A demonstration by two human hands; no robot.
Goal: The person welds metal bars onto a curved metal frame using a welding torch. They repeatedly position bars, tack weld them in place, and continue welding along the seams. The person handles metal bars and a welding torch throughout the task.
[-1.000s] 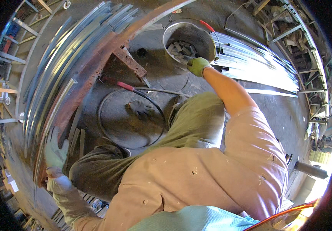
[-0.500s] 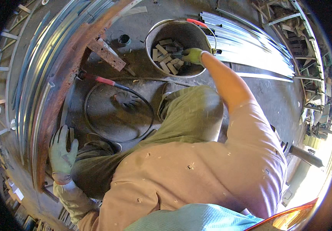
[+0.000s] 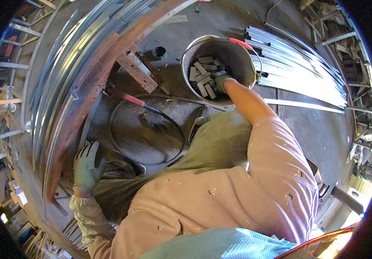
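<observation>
the right hand [image 3: 222,83] is down inside the bucket [image 3: 240,57], its grip too hidden to tell; the left hand [image 3: 87,166], fingers spread, holds nothing near the rusty beam [image 3: 97,80]. the reach looks made; loose grey blocks [image 3: 204,78] lie in the bucket, none visibly lifted.

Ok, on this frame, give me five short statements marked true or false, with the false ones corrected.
1. The green-gloved right hand reaches into the round grey metal bucket. True.
2. The bucket is empty. False: short grey rectangular blocks lie in it.
3. The bucket has a red handle grip. True.
4. A red-handled black cable lies inside the bucket. False: the red-handled black cable lies outside, left of it.
5. The left hand, in a pale blue-green glove, is open. True.
</observation>
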